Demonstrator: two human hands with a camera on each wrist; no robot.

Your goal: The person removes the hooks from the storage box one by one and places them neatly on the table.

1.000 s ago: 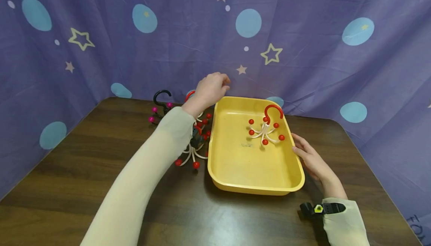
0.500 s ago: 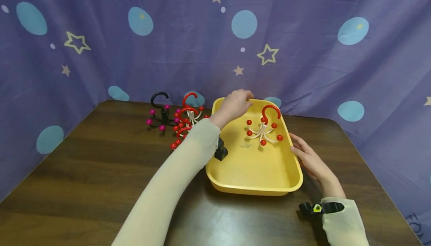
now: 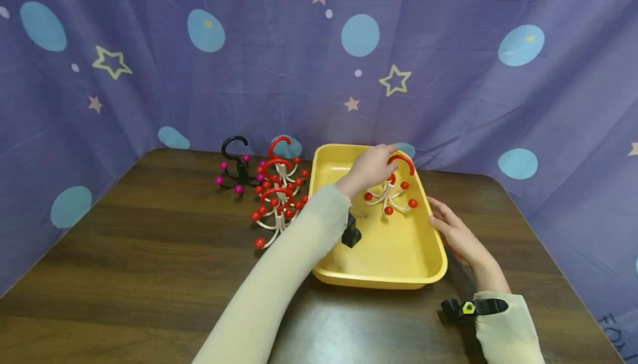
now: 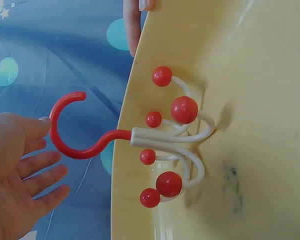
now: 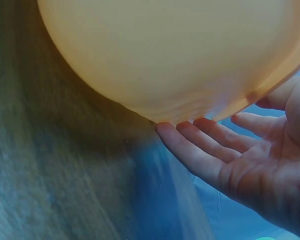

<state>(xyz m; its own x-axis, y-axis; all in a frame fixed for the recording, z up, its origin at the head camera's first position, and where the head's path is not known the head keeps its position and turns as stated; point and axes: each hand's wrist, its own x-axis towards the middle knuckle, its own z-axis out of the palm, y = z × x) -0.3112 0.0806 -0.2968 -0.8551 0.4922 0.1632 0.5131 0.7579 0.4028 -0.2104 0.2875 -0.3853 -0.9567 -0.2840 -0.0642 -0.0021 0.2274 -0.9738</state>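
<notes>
A hook hanger [image 3: 389, 193] with a red hook, white curved arms and red balls stands inside the yellow tray [image 3: 399, 256], near its far right corner. My left hand [image 3: 370, 169] reaches over the tray to the hook. In the left wrist view, the left thumb tip is right at the curve of the red hook [image 4: 54, 131], while the other fingers [image 4: 42, 179] spread loosely beside it. On the tray's right side, my right hand [image 3: 462, 242] has its thumb at the rim; its straight fingers [image 5: 200, 150] touch the outer wall in the right wrist view.
Left of the tray stand several red-and-white hangers [image 3: 279, 221] close together, partly behind my left sleeve. Beside them is a black hanger [image 3: 242, 173] with pink balls. A purple patterned curtain [image 3: 279, 65] hangs behind the wooden table [image 3: 149, 275].
My left hand has moved right from the tray's far left corner to the hanger inside it, uncovering the hangers on the left. My right hand stays at the tray's right side.
</notes>
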